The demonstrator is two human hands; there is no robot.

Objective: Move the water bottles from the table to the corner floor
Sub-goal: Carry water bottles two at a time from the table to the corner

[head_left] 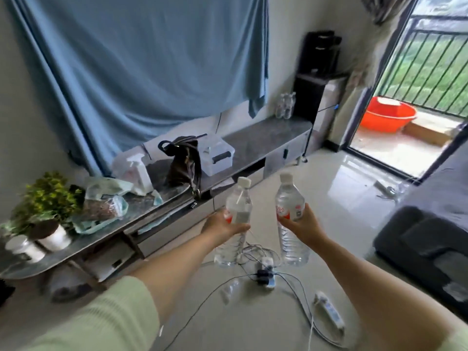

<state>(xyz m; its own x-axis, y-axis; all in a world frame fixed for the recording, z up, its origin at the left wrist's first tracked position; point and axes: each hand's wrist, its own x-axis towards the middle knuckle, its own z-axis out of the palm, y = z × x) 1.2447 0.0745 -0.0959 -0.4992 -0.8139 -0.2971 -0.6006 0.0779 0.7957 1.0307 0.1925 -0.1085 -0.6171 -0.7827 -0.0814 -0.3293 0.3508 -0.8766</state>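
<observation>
Holding upright bottles — left hand (222, 225) grips one bottle (234, 224), right hand (302, 225) another bottle (291, 219).

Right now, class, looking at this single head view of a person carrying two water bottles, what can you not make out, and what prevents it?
- Red labels on the clear plastic bottles: the left hand and right hand cover them.
- Small clear bottles on the far grey cabinet top: too blurred to count.
- Orange plastic basin: contents unclear.
- White jar beside the potted plant: smeared near the frame edge.
</observation>
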